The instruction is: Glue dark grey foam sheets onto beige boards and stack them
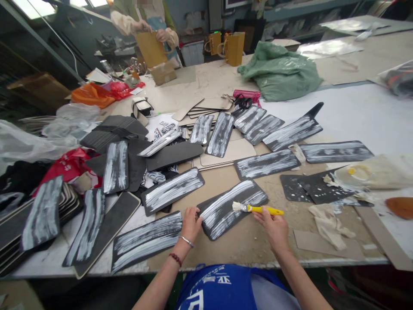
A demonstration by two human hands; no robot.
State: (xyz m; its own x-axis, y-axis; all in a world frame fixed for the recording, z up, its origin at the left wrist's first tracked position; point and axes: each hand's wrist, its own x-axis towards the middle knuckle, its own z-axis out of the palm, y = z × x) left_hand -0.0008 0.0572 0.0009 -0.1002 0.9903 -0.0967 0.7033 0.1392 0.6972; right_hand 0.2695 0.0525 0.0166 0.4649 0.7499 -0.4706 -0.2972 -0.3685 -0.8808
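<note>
Right grip pinching brush, left grip unclear at panel, green bag, contents hidden

A crumpled green plastic bag lies right of two mustard-yellow handled bags; an orange plastic bag sits beside a red plastic bag.

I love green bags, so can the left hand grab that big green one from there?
Probably not without leaning: the green bag looks far across the table, and white-streaked panels lie between it and the left hand.
</note>
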